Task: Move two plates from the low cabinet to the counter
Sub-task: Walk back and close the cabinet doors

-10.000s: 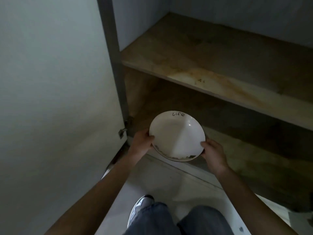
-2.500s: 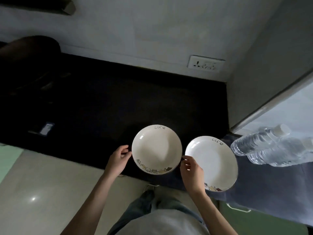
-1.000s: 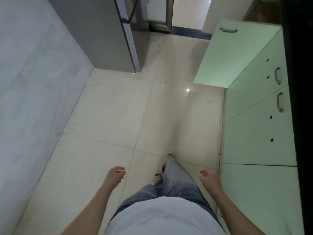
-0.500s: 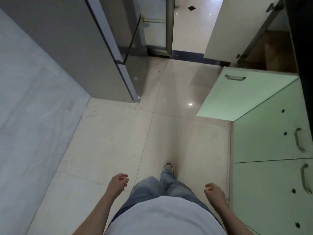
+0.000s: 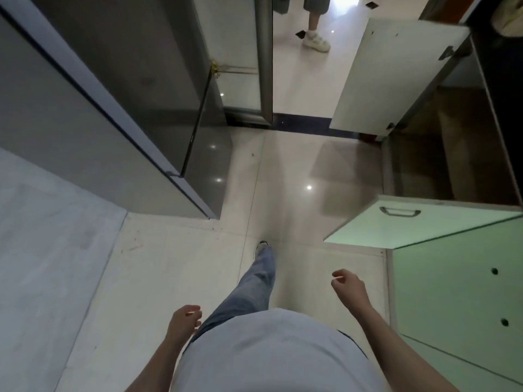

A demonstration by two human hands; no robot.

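Note:
No plate is in view now. My left hand [image 5: 184, 318] hangs by my hip, fingers loosely curled, holding nothing. My right hand [image 5: 346, 287] is raised a little in front of me, fingers also loosely curled and empty. The low cabinet [image 5: 441, 154] stands at the right with both doors swung out: a green door [image 5: 418, 222] with a metal handle nearest me and a white door [image 5: 393, 77] farther on. Its dark wooden inside shows between them. The black counter edge [image 5: 498, 80] runs along the far right.
A grey fridge [image 5: 119, 108] fills the left side. Green drawer fronts [image 5: 464, 292] line the right. Pale tiled floor [image 5: 175, 264] lies ahead, with my leg stepping forward. Another person's leg and white shoe [image 5: 315, 42] stand beyond a metal door frame [image 5: 264, 60] at the top.
Both plates were set on the counter and let go 2.5 s ago. Since then I have turned and walked along the floor; the open cabinet has come closer and my right hand has risen.

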